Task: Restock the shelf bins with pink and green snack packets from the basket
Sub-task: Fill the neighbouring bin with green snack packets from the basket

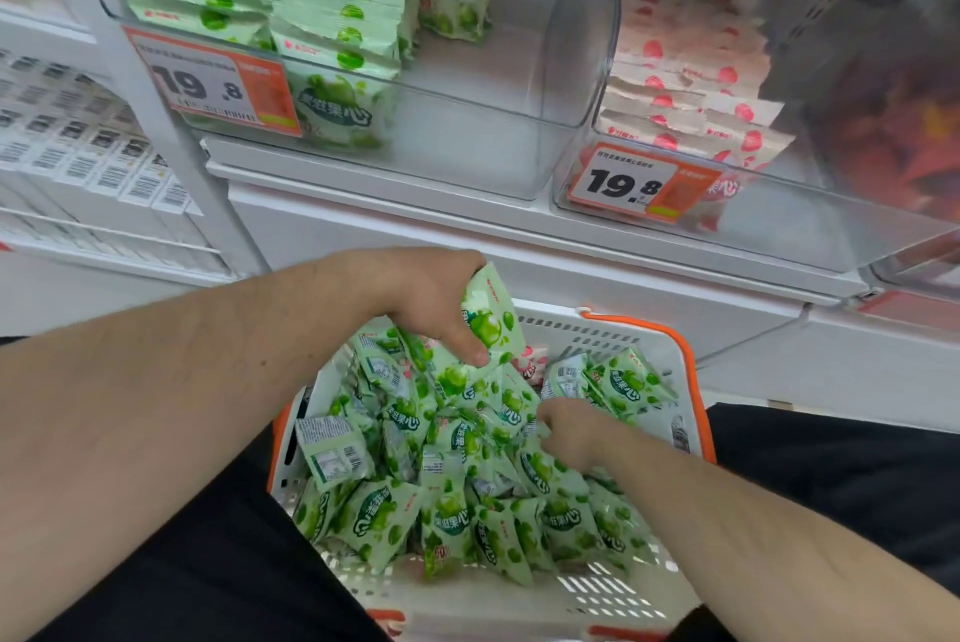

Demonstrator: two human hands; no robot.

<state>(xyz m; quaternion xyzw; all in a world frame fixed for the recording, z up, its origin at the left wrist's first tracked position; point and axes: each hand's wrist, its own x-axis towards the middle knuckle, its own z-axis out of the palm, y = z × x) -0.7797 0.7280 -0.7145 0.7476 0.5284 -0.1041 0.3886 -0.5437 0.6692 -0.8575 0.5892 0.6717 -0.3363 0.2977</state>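
Pinching a green packet (488, 324), the left hand (415, 298) hovered at twelve o'clock over the basket (691, 371); the right hand (569, 428) dug, fingers hidden, grip unclear, risking spilled packets.

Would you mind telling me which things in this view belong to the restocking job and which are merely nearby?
Part of the job:
- white basket of green packets
- green packet held by left hand
- right hand in the pile
- pink packet showing in basket
- green bin
- pink bin

Just nearby:
- price tags
- barcoded white boxes
- red-orange goods, blurred
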